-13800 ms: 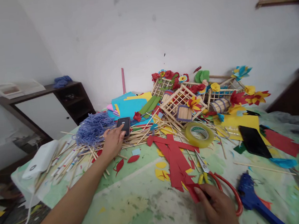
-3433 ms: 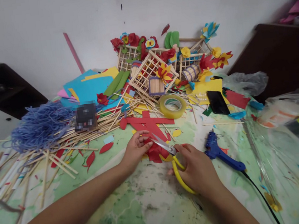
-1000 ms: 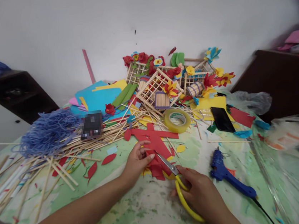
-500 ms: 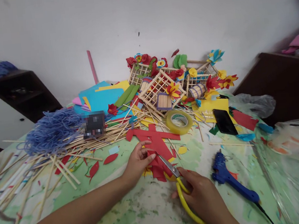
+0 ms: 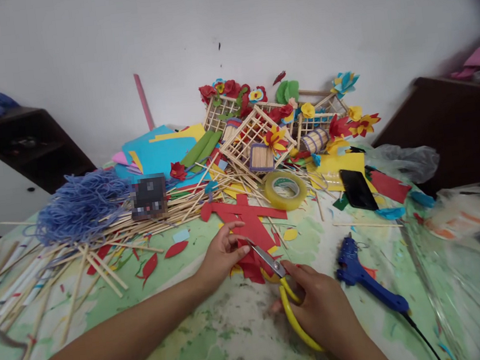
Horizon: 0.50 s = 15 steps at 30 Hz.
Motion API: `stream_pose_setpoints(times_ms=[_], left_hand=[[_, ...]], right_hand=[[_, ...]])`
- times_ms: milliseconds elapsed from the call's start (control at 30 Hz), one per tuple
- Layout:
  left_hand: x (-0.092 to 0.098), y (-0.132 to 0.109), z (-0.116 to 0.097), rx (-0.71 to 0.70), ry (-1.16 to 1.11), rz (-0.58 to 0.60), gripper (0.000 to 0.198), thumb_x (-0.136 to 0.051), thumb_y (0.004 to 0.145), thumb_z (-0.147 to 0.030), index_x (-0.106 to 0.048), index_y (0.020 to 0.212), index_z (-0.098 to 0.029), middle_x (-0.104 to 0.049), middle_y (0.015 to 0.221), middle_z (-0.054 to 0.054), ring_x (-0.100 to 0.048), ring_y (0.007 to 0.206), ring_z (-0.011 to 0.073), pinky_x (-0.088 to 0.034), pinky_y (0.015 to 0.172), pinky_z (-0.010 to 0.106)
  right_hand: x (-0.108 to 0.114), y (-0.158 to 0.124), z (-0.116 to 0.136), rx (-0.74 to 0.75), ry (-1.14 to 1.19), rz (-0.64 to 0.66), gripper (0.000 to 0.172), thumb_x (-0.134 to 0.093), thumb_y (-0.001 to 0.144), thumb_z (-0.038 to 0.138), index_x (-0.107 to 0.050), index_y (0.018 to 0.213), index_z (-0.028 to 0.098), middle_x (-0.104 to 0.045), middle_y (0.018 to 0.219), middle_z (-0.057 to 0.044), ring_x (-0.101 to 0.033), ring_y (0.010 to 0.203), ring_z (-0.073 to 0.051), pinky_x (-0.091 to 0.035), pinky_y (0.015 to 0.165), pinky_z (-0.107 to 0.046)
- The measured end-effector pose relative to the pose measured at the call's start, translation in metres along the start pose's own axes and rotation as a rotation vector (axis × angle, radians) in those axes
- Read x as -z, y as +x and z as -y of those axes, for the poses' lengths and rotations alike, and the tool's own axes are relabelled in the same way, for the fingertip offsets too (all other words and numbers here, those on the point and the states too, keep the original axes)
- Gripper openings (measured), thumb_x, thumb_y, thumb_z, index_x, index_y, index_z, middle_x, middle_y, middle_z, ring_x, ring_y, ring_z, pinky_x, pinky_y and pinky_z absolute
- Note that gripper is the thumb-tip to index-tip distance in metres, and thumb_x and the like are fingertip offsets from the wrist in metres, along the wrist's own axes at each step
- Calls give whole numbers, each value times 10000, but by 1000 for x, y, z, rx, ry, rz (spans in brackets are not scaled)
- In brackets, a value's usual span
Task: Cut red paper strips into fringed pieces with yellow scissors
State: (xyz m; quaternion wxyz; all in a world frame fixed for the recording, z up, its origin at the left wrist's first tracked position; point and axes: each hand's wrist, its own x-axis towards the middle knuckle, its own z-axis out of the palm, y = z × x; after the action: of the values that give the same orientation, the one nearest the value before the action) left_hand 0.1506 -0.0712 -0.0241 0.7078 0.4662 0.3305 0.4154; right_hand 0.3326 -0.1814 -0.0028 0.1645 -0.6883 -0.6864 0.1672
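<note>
My right hand (image 5: pixel 321 306) grips yellow-handled scissors (image 5: pixel 283 289), whose blades point up-left into a small red paper piece (image 5: pixel 250 265). My left hand (image 5: pixel 222 254) pinches that red piece at its left edge, fingers closed on it. Just beyond lie loose red paper strips (image 5: pixel 248 216) on the green patterned table cover (image 5: pixel 188 336).
A blue glue gun (image 5: pixel 366 278) lies right of my right hand. A tape roll (image 5: pixel 285 189), a black phone (image 5: pixel 357 190), wooden sticks (image 5: pixel 87 249), blue yarn (image 5: pixel 80 201), coloured paper sheets (image 5: pixel 159 154) and stick frames with paper flowers (image 5: pixel 269 133) crowd the far side. Clear plastic bags (image 5: pixel 465 218) lie at right.
Over the last second my hands stay on the red paper and scissors with only small shifts. Much earlier my left hand was at a phone by the yarn.
</note>
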Motion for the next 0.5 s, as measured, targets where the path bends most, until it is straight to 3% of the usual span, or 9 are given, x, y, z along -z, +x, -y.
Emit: stream_pose_setpoints(times_ms=[300,500], left_hand=[[-4,-1,-4,9,9,-35,540,-741,628,-230,-463,1090,-197,-634,746,2,-599,673,121,-441,606,205],[-2,-1,-2,5,19,3,538,-726,646,-254,-439,1099,-209,-612,702,-20,-584,641,116,-441,594,211]], right_hand=[[0,1,-1,2,14,-7,495,-576,693,327,-558,1181,241,-648,910,-49,-611,743,-183,-417,581,-238],[1,1,0,-15,7,-4,490,-576,694,338,-570,1172,231,-651,918,-51,-615,744,-181,-426,566,-231]])
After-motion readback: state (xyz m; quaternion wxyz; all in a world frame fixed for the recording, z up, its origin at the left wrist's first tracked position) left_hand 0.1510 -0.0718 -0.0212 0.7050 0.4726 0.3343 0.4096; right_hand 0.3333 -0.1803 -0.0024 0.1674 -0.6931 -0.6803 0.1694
